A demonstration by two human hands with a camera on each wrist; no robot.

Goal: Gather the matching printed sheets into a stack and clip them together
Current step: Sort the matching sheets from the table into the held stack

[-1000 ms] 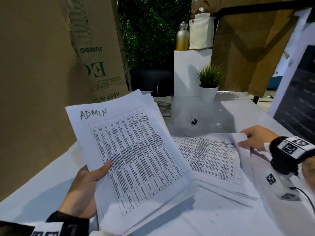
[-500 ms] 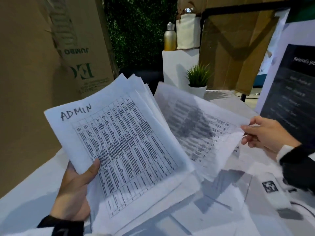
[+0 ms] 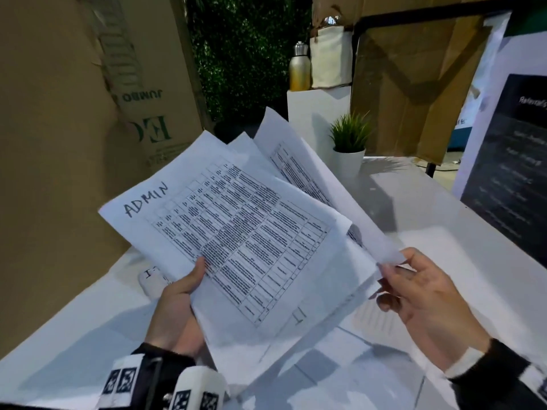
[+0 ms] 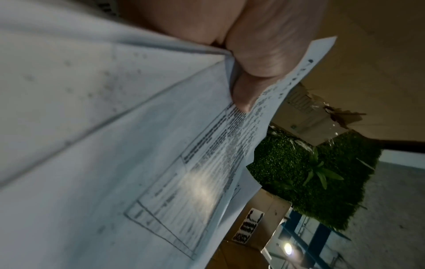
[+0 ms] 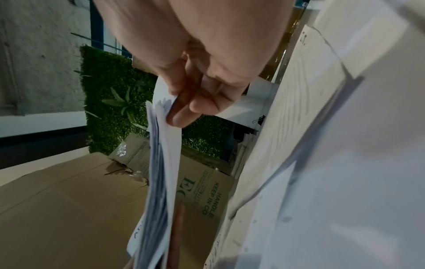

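Observation:
My left hand (image 3: 180,303) grips a fanned stack of printed sheets (image 3: 251,241) above the table, thumb (image 4: 243,96) on the top page, which has a table of text and "ADMIN" handwritten at its corner. My right hand (image 3: 414,300) pinches the corner of one more printed sheet (image 3: 310,179) tucked behind that stack; the pinch (image 5: 184,111) shows in the right wrist view. More loose sheets (image 3: 349,350) lie flat on the white table (image 3: 444,232) below. A small black binder clip (image 5: 258,120) rests on the table farther back, seen only in the right wrist view.
Tall cardboard boxes (image 3: 59,143) stand along the left edge. A small potted plant (image 3: 349,149) sits at the back of the table, a dark sign board (image 3: 515,161) at the right. A metal bottle (image 3: 299,68) stands on a white pedestal behind.
My right hand lifted a sheet off the table pile and brought it left, behind the stack in my left hand. The stack itself rose and tilted.

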